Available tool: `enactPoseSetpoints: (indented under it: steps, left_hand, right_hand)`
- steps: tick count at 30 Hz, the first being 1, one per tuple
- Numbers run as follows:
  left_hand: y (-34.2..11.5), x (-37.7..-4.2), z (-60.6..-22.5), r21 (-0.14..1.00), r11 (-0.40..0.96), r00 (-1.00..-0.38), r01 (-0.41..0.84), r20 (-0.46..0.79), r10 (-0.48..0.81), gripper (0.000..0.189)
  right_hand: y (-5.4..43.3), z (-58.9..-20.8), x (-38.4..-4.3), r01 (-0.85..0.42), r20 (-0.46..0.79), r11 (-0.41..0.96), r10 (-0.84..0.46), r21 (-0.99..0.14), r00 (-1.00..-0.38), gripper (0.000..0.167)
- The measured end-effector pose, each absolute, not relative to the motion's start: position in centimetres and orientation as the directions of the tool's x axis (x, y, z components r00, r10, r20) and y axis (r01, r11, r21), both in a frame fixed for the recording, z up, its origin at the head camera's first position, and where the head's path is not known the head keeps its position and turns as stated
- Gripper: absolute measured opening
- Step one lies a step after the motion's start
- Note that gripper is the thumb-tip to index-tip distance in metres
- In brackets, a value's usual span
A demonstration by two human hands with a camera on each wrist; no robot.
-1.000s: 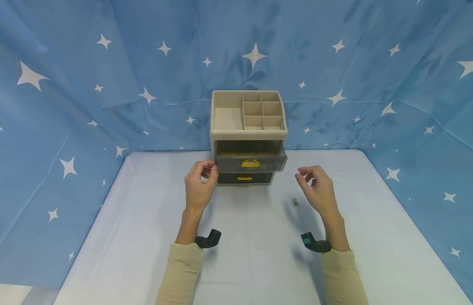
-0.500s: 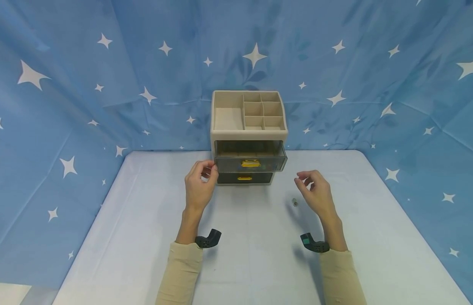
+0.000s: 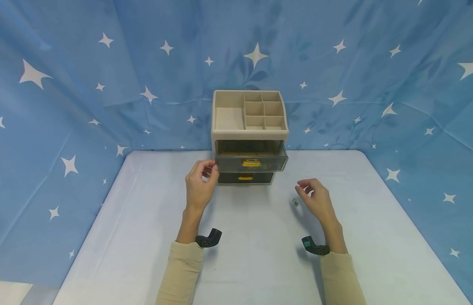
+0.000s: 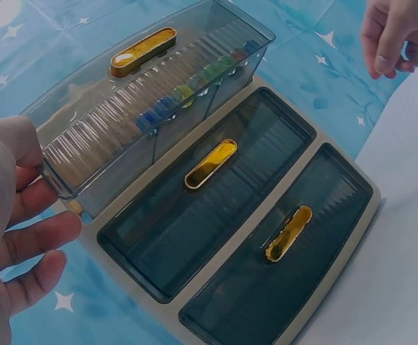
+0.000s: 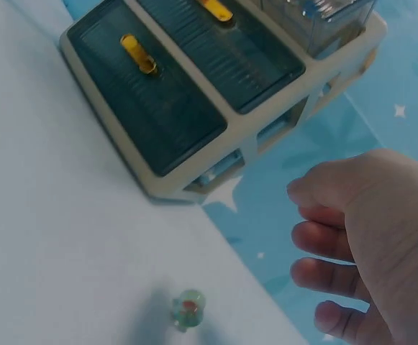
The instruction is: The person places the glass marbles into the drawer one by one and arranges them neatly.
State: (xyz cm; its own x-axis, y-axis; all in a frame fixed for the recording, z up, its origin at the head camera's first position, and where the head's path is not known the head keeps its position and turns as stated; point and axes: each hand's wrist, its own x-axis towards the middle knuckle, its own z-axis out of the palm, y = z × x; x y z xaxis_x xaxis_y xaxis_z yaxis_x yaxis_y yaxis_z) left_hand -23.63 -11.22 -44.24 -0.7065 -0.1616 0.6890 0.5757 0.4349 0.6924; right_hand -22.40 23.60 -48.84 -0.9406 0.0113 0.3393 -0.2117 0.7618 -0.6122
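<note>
A cream desktop organiser (image 3: 250, 135) stands at the back of the table with its clear top drawer (image 3: 228, 164) pulled out. In the left wrist view several coloured glass balls (image 4: 182, 94), like marbles, lie in a row in that drawer. My left hand (image 3: 199, 186) pinches the drawer's left front corner between thumb and fingers. To the right of the organiser my right hand (image 3: 316, 199) hovers with loosely bent fingers, holding nothing. Just left of its fingertips lie small greenish glass balls (image 5: 188, 309) on the table, one with a reddish middle; their exact number is unclear.
Below the pulled-out drawer are closed dark drawers with gold handles (image 4: 289, 234). The organiser's top has open compartments (image 3: 228, 118). A blue star-patterned curtain (image 3: 175, 76) hangs behind and beside the white table (image 3: 244, 254).
My right hand has come down and toward me, nearer the small glass balls on the table. The left hand stays at the drawer's corner, and the drawer has not moved.
</note>
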Motion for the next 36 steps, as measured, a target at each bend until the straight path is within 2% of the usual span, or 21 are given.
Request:
enactPoseSetpoints:
  steps: [8, 18, 36]
  left_hand:
    - [-11.2, -23.6, -44.3, 0.697, 0.426, -0.708, 0.577, 0.687, -0.164, 0.011]
    - [-11.2, -23.6, -44.3, 0.698, 0.426, -0.708, 0.576, 0.686, -0.167, 0.011]
    - [-11.2, -23.7, -44.3, 0.694, 0.431, -0.708, 0.577, 0.688, -0.158, 0.012]
  right_hand:
    - [24.2, -50.4, -22.6, -0.158, 0.255, 0.773, 0.005, -0.615, -0.967, 0.025]
    - [24.5, -51.0, -22.6, -0.154, 0.199, 0.751, -0.031, -0.642, -0.980, 0.027]
    - [25.0, -51.4, -22.6, -0.019, -0.024, 0.777, -0.045, -0.629, -0.999, 0.038]
